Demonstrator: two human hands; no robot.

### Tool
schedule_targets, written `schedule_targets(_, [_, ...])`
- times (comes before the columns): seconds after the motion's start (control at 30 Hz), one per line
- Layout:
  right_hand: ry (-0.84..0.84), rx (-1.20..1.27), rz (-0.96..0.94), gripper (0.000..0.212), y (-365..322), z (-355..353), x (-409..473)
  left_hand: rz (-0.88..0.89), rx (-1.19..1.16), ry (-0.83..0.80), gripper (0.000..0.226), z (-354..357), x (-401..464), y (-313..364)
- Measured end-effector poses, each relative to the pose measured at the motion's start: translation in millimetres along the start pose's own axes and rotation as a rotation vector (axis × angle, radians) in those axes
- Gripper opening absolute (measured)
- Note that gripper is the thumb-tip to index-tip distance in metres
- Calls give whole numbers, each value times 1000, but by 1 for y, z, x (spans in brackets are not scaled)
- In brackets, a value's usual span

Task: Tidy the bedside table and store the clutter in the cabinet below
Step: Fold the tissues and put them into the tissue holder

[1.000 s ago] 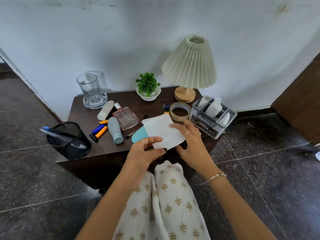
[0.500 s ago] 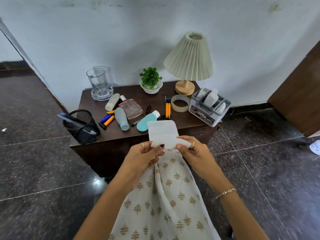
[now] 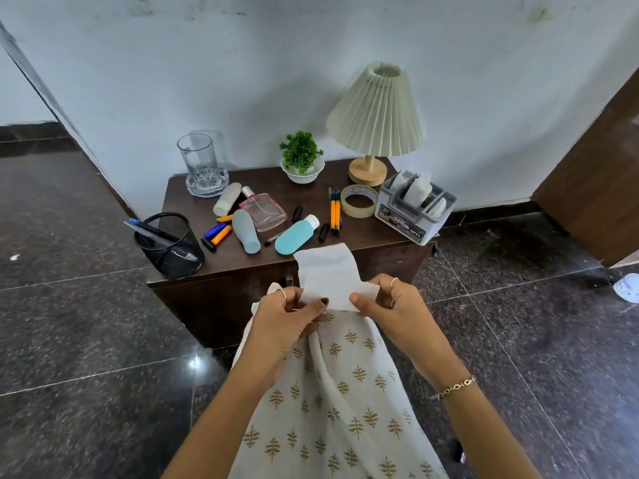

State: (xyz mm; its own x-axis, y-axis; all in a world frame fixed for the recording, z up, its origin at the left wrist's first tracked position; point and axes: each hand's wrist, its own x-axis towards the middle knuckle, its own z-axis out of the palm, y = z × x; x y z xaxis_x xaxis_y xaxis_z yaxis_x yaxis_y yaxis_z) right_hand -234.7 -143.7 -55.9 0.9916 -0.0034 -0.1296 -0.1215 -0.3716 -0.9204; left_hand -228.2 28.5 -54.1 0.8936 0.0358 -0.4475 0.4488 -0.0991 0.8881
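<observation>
My left hand [image 3: 290, 314] and right hand [image 3: 397, 305] pinch a white tissue [image 3: 328, 274] at the desk's [image 3: 242, 261] six o'clock edge.

Dark wood worktop [image 3: 366, 233] carries lamp [image 3: 375, 119], potted plant [image 3: 301, 157], glass [image 3: 198, 160], mesh pen holder [image 3: 171, 245], tape roll [image 3: 358, 201], tissue organiser [image 3: 415, 209], bottles, pens.

The white paper tissue [image 3: 328, 274] hides the near end of the teal plastic bottle [image 3: 295, 235] and part of the dark wooden bedside table [image 3: 242, 261] edge. The label on the grey plastic organiser box [image 3: 413, 210] is mostly too small to read. A white object [image 3: 627, 288] on the floor is cut off at the right edge.
</observation>
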Motion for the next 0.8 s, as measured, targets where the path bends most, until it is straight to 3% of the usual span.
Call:
schedule_targets(0.1, [49,8,26,13,10,4,-4,26,25,16,31,2,-2,-3])
schedule_targets(0.33, [50,70,-67,61,8,1,-10,7,9,-35,43,4,-7,-1])
schedule_targets(0.5, [-31,-39,-175,44,8,-5,-15,-9,-51,-74,31,-1,-12,-5])
schedule_targets(0.63, [-70,-224,-202,50,10,-5,-25,-40,-136,-77,13,-2,-16,-11])
schedule_targets(0.8, [-101,-375,-303,47,13,-5,-39,-91,-304,-93,12,-6,-25,-9])
